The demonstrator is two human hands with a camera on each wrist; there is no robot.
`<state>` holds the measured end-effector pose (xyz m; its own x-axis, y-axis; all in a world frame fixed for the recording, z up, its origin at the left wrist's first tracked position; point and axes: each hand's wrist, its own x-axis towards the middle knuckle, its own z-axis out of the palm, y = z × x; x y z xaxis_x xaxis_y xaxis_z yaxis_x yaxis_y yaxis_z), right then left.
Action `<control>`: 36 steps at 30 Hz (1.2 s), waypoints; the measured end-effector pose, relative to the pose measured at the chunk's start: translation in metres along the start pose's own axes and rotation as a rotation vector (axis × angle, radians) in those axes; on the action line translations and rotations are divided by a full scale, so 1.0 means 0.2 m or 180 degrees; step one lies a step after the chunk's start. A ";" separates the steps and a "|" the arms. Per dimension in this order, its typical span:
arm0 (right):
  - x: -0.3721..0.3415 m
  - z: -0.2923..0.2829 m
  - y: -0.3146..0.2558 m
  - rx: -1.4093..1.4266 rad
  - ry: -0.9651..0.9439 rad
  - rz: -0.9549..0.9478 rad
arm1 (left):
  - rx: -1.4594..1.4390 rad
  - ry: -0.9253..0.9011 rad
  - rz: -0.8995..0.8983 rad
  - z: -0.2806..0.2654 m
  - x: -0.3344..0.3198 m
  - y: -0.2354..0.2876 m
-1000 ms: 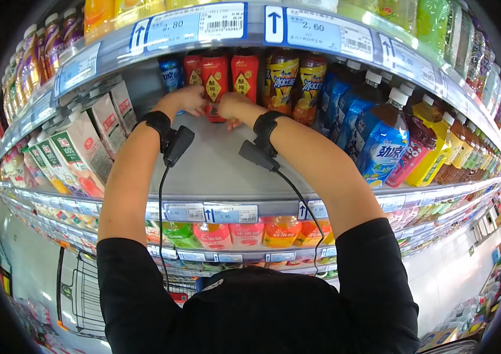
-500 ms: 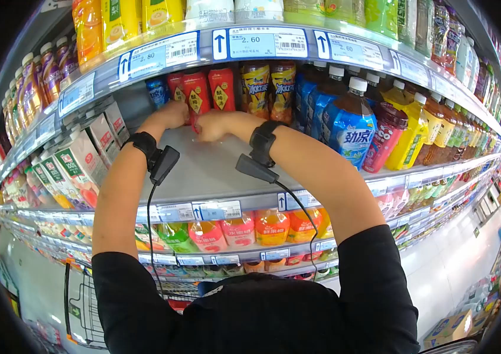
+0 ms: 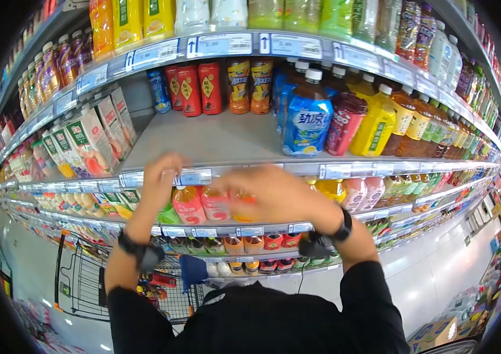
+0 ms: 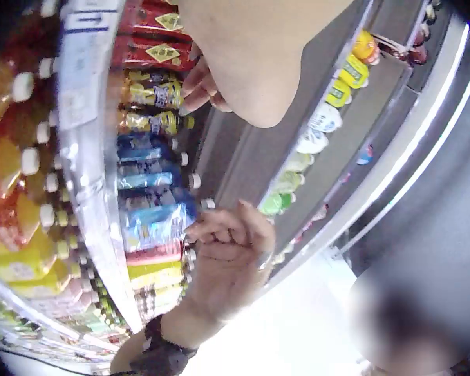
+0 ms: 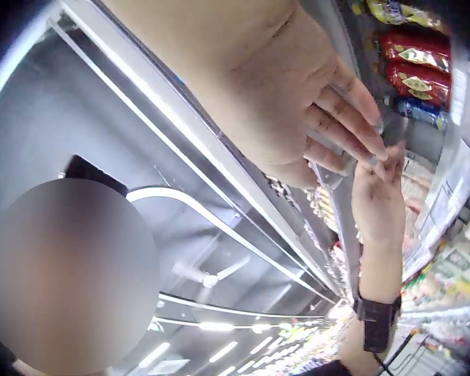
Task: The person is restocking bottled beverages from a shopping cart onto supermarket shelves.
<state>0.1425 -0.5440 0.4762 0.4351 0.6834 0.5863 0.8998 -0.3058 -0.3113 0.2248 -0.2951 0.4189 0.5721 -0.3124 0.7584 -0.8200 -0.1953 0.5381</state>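
Observation:
Both hands hang in front of the drinks shelf (image 3: 203, 138), motion-blurred in the head view. My left hand (image 3: 165, 172) is at the shelf's front edge with nothing in it, fingers loosely bent. To its right, my right hand (image 3: 271, 190) has its fingers stretched loosely to the left and holds nothing; the right wrist view shows the fingers (image 5: 348, 129) nearly straight. Several red bottles (image 3: 189, 89) with yellow diamond labels stand upright at the back of the shelf, away from both hands. A blue bottle (image 3: 159, 91) stands left of them, and yellow-labelled tea bottles (image 3: 238, 87) stand right.
Large blue-labelled bottles (image 3: 308, 118) and a pink bottle (image 3: 345, 124) line the shelf's right part; juice cartons (image 3: 88, 138) stand at left. Price tags (image 3: 224, 44) run along the shelf edge above. A shopping cart (image 3: 85, 277) with items is below left.
Both hands have left the red bottles and come back toward the body, out to the shelf's front edge. The red bottles now stand upright in a row. The head view has shifted.

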 end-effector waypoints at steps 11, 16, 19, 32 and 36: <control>-2.08 0.70 -0.04 -0.1295 -0.2860 0.4366 | 0.2267 -0.4689 -0.2853 0.22 -1.85 0.41; -2.37 0.88 -0.12 -0.0563 -0.2791 0.3896 | 0.2187 -0.4206 -0.3015 0.30 -2.06 0.61; -2.09 0.95 -0.18 -0.0910 -0.2633 0.3635 | 0.1675 -0.4166 -0.2701 0.47 -2.08 0.65; -1.45 1.57 -0.56 -0.0089 -0.3227 0.1790 | 0.1986 -0.3460 -0.3366 0.38 -2.33 0.86; -1.20 1.82 -0.65 -0.0288 -0.3542 0.1372 | 0.1498 -0.3641 -0.3971 0.19 -2.63 0.94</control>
<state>-0.0914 -0.4269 0.1030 0.4740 0.6984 -0.5363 0.7055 -0.6656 -0.2433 -0.2312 -0.2030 0.1070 0.6763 -0.1775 -0.7149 0.0045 -0.9695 0.2449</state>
